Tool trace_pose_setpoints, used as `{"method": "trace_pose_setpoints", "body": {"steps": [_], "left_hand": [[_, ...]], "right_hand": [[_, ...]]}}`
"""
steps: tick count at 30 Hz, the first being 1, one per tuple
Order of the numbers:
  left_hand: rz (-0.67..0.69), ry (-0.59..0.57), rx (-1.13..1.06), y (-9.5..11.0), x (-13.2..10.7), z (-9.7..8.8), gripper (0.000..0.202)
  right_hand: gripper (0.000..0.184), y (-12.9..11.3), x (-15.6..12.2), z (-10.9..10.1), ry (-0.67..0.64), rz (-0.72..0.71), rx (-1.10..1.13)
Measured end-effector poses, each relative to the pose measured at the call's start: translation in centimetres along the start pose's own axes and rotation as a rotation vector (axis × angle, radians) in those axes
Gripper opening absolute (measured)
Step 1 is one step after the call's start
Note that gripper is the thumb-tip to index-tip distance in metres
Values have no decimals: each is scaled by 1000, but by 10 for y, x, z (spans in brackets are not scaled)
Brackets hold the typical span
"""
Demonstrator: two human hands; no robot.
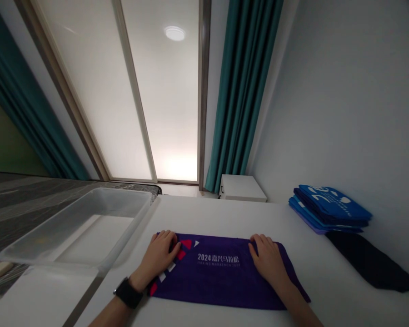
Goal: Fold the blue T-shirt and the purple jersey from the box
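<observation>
A purple towel (218, 279) printed with "2024" and white lettering lies folded flat on the white table (225, 213) in front of me. My left hand (158, 256) rests on its left end, fingers curled over the far edge beside red and white markings. A black watch sits on that wrist. On the towel's right end lies my right hand (267, 259), palm down, fingers stretched toward the far edge. Both hands press on the cloth.
A clear plastic bin (88, 227) stands at the table's left. A stack of folded blue towels (329, 209) sits at the right by the wall, with a dark cloth (368, 265) nearer me. A small white cabinet (241, 187) and teal curtains lie beyond.
</observation>
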State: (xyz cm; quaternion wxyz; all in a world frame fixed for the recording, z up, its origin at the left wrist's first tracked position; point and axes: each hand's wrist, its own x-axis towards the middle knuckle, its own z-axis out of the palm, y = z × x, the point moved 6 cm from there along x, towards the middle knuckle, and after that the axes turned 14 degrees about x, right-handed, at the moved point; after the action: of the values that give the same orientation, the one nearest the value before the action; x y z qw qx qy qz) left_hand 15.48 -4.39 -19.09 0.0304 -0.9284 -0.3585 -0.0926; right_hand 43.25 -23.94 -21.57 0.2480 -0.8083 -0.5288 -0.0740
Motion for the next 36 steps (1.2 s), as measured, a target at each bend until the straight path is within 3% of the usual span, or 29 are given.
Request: {"method": "trace_pose_setpoints", "body": {"steps": [13,21,25,27,30,33,36], "left_hand": [[29,-31,-21,-1,3,3,21],[13,-39,97,2,4,-4,19],[96,136,116,39,-6,-23,31],[226,180,98,72,-14,-21,41],[387,167,104,113,-23,-3,52],[384,145,100,125,-25,16,56],[364,135,93,120,-24,23,59]], "right_hand": [[27,0,-5,4,-41,-11,182],[30,-5,-3,-7,-21,-10,68],[39,-43,-6,-13,16,-86,83],[44,-71,-11,-3,-73,-145,115],[51,-101,-21,21,-269,-167,137],[55,-109,-26,36,-388,-128,132],[58,-106,-27,36,-415,-114,134]]}}
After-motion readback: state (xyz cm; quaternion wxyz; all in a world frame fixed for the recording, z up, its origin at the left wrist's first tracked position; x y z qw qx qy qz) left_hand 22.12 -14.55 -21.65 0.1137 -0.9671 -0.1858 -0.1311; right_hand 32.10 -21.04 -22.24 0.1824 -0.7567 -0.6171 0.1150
